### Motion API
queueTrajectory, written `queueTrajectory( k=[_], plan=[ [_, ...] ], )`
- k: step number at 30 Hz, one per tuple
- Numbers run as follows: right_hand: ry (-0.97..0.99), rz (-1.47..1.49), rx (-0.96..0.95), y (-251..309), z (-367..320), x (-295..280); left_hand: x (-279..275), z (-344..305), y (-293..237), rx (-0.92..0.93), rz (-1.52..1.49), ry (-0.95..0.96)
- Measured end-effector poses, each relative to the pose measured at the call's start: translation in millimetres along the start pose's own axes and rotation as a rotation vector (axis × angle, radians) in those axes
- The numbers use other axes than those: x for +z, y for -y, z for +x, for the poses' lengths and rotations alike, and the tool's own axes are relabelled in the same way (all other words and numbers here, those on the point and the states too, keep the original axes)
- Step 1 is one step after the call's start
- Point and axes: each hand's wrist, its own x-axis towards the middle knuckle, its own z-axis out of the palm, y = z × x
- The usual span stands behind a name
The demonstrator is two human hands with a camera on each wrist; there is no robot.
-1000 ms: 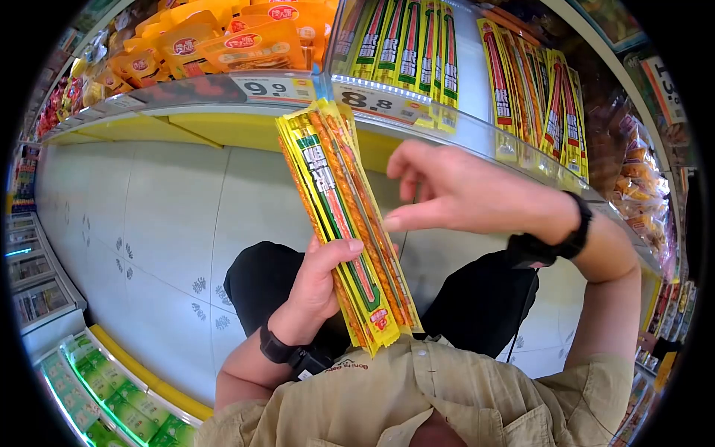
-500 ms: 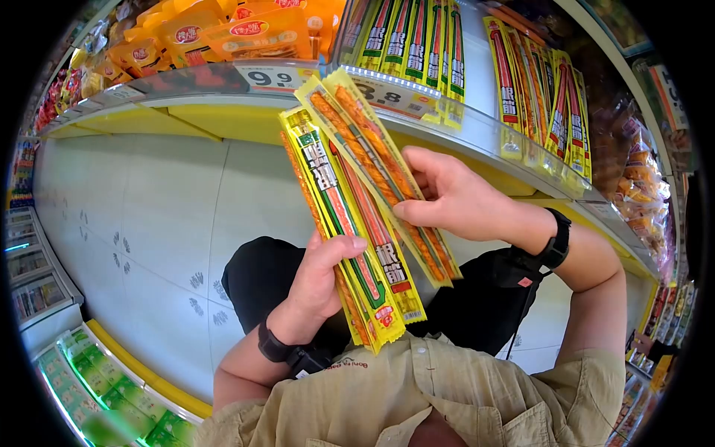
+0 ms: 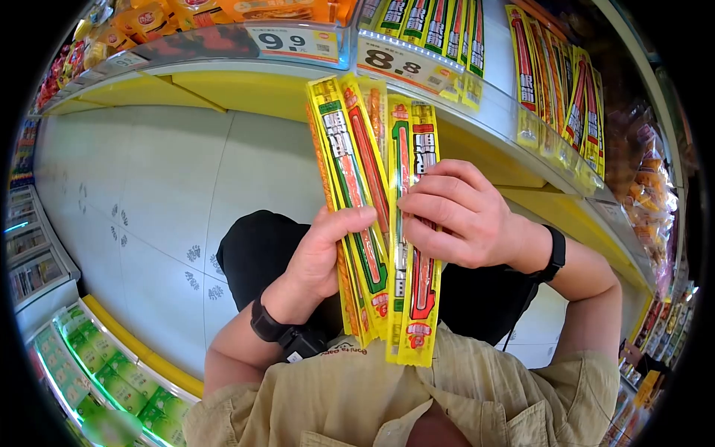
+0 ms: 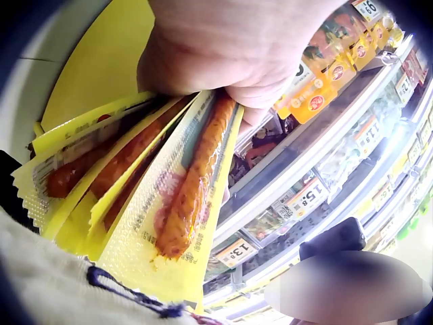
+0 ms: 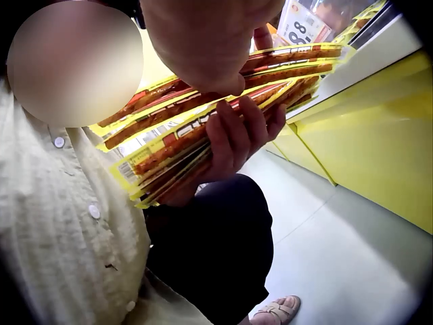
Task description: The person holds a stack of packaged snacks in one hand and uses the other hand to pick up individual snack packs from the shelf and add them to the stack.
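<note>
My left hand (image 3: 316, 253) grips a bundle of long yellow snack-stick packets (image 3: 356, 186), thumb across the printed front. From the left wrist view, the lower ends of these packets (image 4: 196, 183) fan out below the hand, orange-brown sticks visible through the film. My right hand (image 3: 465, 216) holds two more snack-stick packets (image 3: 421, 298), one with a green-edged print and one with red, fingers over their middle. This pair lies alongside the left bundle, overlapping its right edge. In the right wrist view, the left fingers (image 5: 233, 139) curl round the bundle's underside.
A shelf in front carries more yellow packets (image 3: 532, 74) behind a clear lip, with an 8.8 price tag (image 3: 398, 67). Orange snack bags (image 3: 149, 22) fill its left part. Green boxes (image 3: 126, 380) stand at lower left. Dark-clothed knees (image 3: 257, 246) are beneath the hands.
The right hand, at first apart from the bundle, took hold of the right-hand packets and drew them away. Those packets are now turned, printed fronts showing, back alongside the left bundle.
</note>
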Motion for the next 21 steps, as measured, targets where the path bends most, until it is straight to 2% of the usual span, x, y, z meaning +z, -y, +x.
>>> queueTrajectory(
  k=[7, 11, 14, 17, 21],
  plan=[
    [-0.068, -0.069, 0.007, 1, -3, 14, -3, 4, 5, 0.048, 0.140, 0.014],
    [0.091, -0.087, 0.103, 6, -12, 9, -3, 5, 6, 0.047, 0.165, -0.011],
    [0.095, -0.076, 0.096, 7, -18, 11, -4, 6, 8, 0.050, 0.181, -0.034],
    [0.014, -0.016, 0.099, 6, -23, 20, -4, 7, 8, 0.070, 0.202, -0.029],
    [0.057, 0.028, 0.156, 8, -28, 15, -3, 9, 10, 0.074, 0.229, -0.029]
  ],
)
